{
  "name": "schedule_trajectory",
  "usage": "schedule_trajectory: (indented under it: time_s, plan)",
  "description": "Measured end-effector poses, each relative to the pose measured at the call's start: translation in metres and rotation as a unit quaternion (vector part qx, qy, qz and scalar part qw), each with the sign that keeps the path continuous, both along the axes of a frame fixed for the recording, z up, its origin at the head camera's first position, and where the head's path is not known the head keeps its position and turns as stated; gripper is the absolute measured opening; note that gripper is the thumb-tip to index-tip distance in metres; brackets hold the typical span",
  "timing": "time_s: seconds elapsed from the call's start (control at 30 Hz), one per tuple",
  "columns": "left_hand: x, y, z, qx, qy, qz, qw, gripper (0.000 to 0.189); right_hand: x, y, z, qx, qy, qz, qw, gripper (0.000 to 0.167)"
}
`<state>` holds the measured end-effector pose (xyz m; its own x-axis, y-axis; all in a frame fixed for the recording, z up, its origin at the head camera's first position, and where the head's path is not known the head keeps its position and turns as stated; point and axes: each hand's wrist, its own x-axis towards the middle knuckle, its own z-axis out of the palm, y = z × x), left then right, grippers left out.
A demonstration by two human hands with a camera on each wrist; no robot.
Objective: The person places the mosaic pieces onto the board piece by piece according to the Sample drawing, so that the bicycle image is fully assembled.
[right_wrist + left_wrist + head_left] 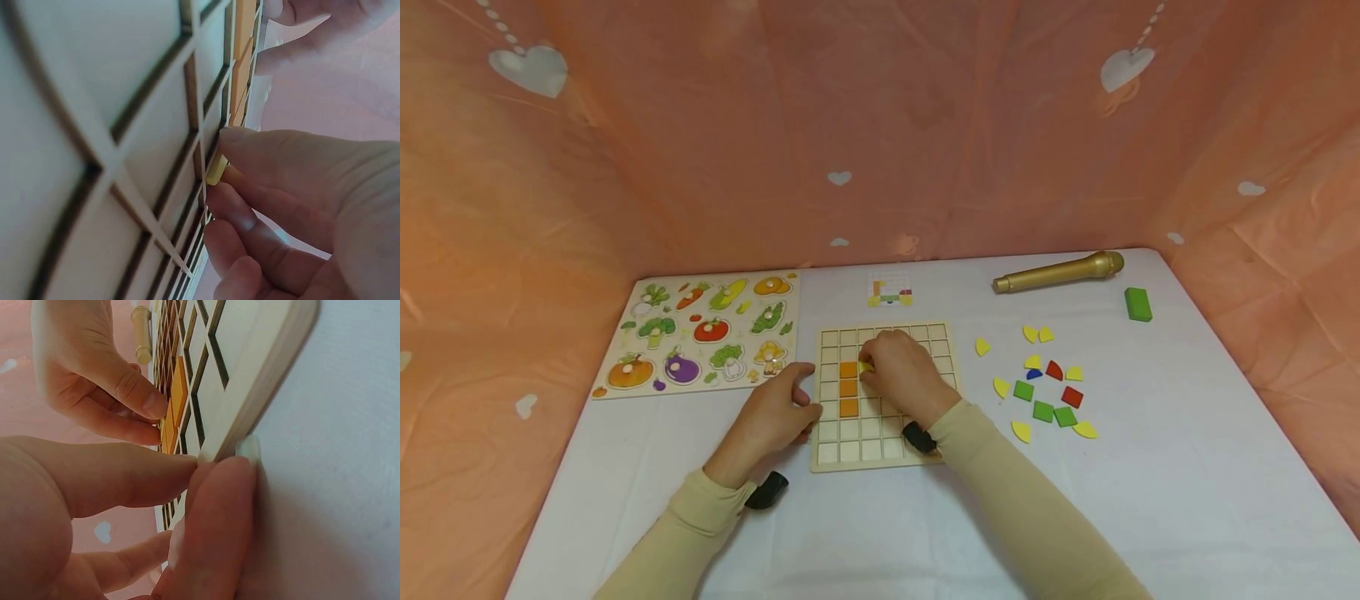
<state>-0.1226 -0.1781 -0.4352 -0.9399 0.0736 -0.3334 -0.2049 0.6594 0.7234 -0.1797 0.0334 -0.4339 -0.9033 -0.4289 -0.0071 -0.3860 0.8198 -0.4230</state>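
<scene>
A wooden grid board (827, 452) lies in front of me in the head view, with three orange square tiles (848, 388) set in one column. My right hand (904, 375) is over the board and pinches a yellow piece (217, 170) between thumb and fingertips, right at a cell beside the top orange tile. Its full outline is hidden by the fingers. At the board's left edge, my left hand (775, 417) holds the rim between thumb and finger; the left wrist view shows these fingertips (228, 478) close on the wooden edge.
Right of the board lie several yellow quarter-circle pieces (1021, 432), green squares (1042, 412), red pieces (1072, 397) and a blue piece (1034, 374). A pattern card (890, 288) lies behind the board. Farther out are a vegetable puzzle (700, 387), a gold microphone (1052, 273) and a green block (1138, 305).
</scene>
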Motion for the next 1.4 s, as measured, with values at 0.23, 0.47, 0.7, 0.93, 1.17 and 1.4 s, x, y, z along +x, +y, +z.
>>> schedule_trajectory:
  time_s: [0.23,0.47,0.7,0.93,1.17,1.4]
  plan:
    - [0.0001,0.0008,0.0010,0.001,-0.005,0.000,1.0000,0.065,0.0006,0.0001,0.0010,0.001,-0.002,-0.002,1.0000,0.015]
    - [0.0001,0.0005,0.0028,-0.006,-0.004,-0.003,1.0000,0.065,0.0009,-0.0006,0.0039,0.004,0.000,0.000,1.0000,0.012]
    - [0.0003,0.0006,0.0024,-0.004,-0.008,0.001,1.0000,0.065,0.0010,-0.0010,0.0031,0.005,-0.003,-0.002,1.0000,0.011]
    - [0.0004,0.0005,0.0022,0.000,-0.008,0.003,1.0000,0.064,0.0010,-0.0011,0.0030,0.009,0.000,-0.001,1.0000,0.010]
    - [0.0008,0.0006,0.0025,0.004,-0.009,0.004,0.9999,0.064,0.0013,-0.0012,0.0029,0.008,0.000,0.001,1.0000,0.010]
    - [0.0004,0.0004,0.0027,0.002,-0.010,0.003,0.9999,0.065,0.0016,-0.0015,0.0032,0.007,-0.001,-0.001,1.0000,0.009]
